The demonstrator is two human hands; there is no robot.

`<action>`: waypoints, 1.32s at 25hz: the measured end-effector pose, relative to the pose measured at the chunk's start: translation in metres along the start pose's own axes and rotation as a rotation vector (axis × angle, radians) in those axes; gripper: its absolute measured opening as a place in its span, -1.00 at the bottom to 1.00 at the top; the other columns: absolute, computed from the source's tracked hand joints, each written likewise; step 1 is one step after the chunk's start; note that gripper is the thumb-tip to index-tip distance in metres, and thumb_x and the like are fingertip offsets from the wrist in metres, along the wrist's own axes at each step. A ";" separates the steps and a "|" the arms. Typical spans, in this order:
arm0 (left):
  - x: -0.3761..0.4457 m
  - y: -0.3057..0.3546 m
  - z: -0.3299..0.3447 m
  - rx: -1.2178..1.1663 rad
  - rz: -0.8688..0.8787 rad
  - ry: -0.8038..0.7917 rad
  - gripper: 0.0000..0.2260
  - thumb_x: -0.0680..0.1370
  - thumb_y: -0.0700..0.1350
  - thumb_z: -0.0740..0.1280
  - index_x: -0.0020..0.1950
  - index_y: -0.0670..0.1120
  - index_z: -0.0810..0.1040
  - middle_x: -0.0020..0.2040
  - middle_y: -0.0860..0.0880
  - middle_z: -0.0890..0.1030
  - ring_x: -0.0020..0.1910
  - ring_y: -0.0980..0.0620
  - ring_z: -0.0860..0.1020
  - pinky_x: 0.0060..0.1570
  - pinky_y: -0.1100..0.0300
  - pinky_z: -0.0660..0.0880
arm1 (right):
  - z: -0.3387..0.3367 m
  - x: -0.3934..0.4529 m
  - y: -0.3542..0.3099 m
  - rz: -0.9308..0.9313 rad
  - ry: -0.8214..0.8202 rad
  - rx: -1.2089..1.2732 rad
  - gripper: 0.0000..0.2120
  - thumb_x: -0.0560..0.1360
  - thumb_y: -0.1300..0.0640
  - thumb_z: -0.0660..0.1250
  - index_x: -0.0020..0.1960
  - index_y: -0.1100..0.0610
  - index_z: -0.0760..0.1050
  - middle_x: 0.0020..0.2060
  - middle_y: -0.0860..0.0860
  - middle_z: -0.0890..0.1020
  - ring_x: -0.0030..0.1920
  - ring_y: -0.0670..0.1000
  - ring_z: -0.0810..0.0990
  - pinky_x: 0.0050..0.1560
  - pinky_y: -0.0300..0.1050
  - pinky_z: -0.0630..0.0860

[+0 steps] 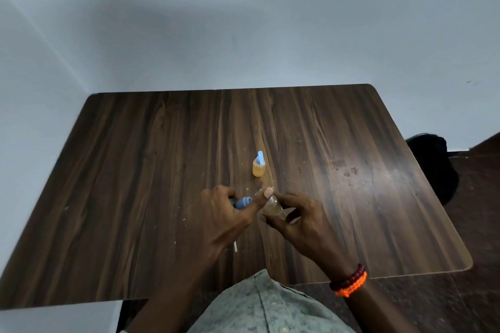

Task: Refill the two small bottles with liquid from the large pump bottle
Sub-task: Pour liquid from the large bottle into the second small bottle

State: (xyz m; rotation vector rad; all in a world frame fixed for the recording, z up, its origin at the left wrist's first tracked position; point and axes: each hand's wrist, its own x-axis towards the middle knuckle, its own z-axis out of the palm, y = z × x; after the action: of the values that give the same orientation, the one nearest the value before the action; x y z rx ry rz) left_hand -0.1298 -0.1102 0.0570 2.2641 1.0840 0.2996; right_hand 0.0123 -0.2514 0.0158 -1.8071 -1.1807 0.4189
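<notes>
A small bottle [258, 167] of amber liquid with a light blue cap stands upright on the wooden table [135, 170], beyond both hands. My right hand [300, 220] grips a second small clear bottle [273, 207], tilted with its neck toward my left hand. My left hand [230, 217] holds a blue pump head [242, 203] in its curled fingers, and its thumb reaches across to the tilted bottle's mouth. A thin white tube [235, 246] shows below my left hand. The large pump bottle's body is not visible.
Small yellowish specks and smudges dot the table around the hands and to the right. A dark object [438, 162] sits on the floor past the table's right edge. Pale walls close the back and left sides.
</notes>
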 end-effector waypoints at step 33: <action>-0.006 -0.014 0.001 -0.034 -0.027 -0.035 -0.21 0.26 0.61 0.01 -0.25 -0.07 0.62 -0.40 0.08 0.50 -0.38 0.14 0.47 -0.36 0.27 0.32 | 0.011 -0.007 -0.011 0.045 -0.086 -0.013 -0.71 0.51 0.10 0.52 0.22 0.06 0.66 0.03 -0.12 0.69 0.02 -0.23 0.62 -0.12 -0.40 0.55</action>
State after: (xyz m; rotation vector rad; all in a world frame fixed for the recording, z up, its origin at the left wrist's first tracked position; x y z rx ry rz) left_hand -0.1417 -0.1083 0.0478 2.2142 1.0828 0.2639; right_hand -0.0044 -0.2504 0.0180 -1.8454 -1.2053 0.5204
